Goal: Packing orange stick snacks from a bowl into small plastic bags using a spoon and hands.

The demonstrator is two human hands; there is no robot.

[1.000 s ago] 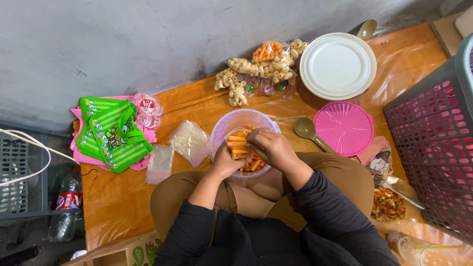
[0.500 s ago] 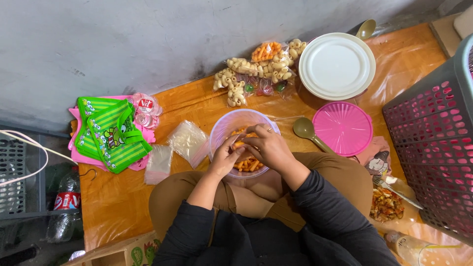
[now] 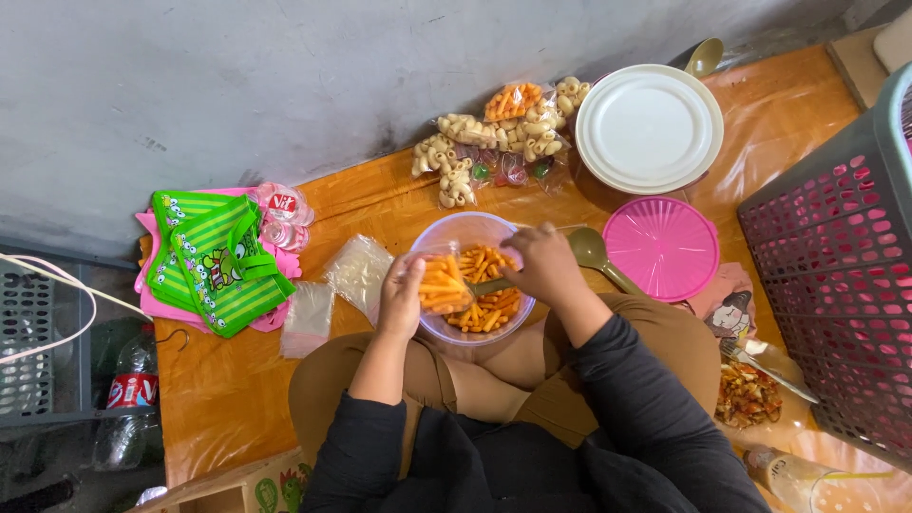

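I sit cross-legged on an orange mat with a clear plastic bowl (image 3: 456, 233) of orange stick snacks in my lap. My left hand (image 3: 404, 296) holds a small clear bag (image 3: 442, 283) filled with the orange sticks at the bowl's left edge. My right hand (image 3: 543, 266) grips a spoon (image 3: 491, 283) whose tip lies in the snacks inside the bowl, right next to the bag.
Empty clear bags (image 3: 356, 271) lie left of the bowl, beside green striped tote bags (image 3: 220, 261). Filled snack packets (image 3: 499, 133) sit by the wall. A white plate stack (image 3: 649, 128), pink lid (image 3: 662, 247), second spoon (image 3: 594, 252) and a dark basket (image 3: 836, 256) are at my right.
Both hands were together over the bowl's middle. Now the left hand has moved to the left rim with the filled bag, and the right hand holds the spoon in the snacks.
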